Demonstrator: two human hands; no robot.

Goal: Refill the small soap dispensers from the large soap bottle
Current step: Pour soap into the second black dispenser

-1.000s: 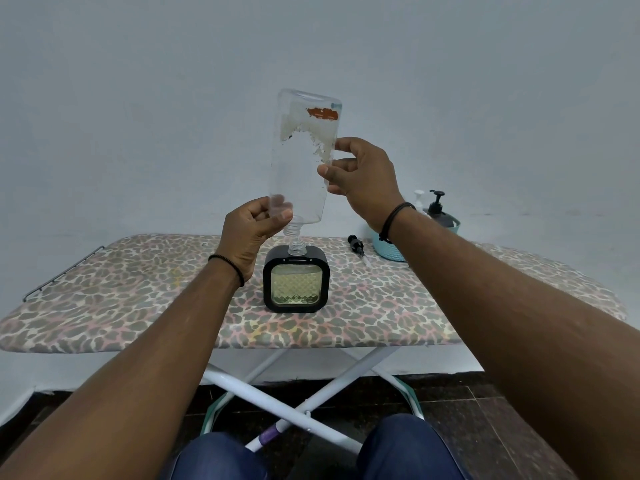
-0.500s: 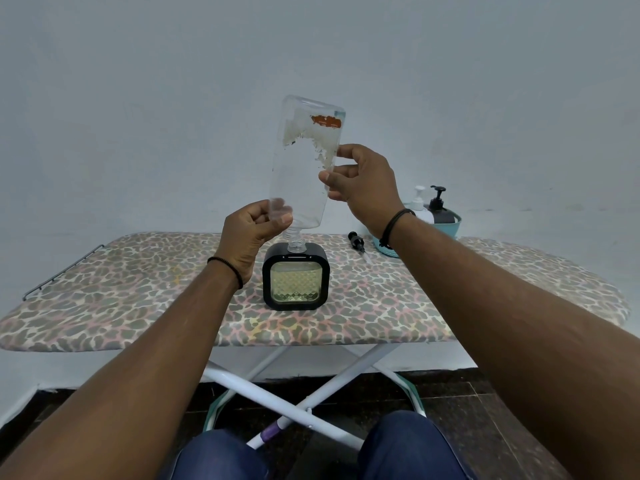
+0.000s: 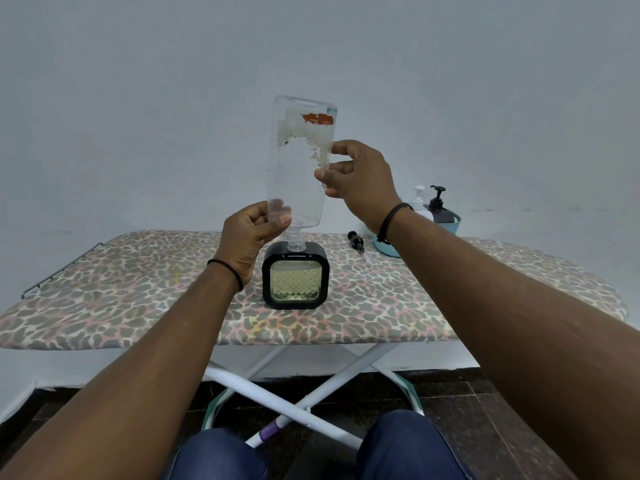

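A large clear soap bottle (image 3: 298, 174) with a torn label stands upside down, its threaded neck set into the top opening of a square black soap dispenser (image 3: 295, 280) with yellowish liquid behind a patterned window. My left hand (image 3: 251, 237) grips the bottle's lower end near the neck. My right hand (image 3: 360, 183) pinches the bottle's right side higher up. The bottle looks nearly empty. The dispenser's black pump head (image 3: 356, 241) lies on the board to the right.
The dispenser stands on an ironing board (image 3: 138, 289) with a leopard-print cover. At its back right a teal basket (image 3: 453, 226) holds a white pump bottle (image 3: 419, 202) and a dark pump bottle (image 3: 439, 206). My knees and the board's white legs are below.
The view has shifted slightly. The bottle and both hands sit a little lower in the frame and the bottle leans slightly more to the right at its top; both grips are unchanged.
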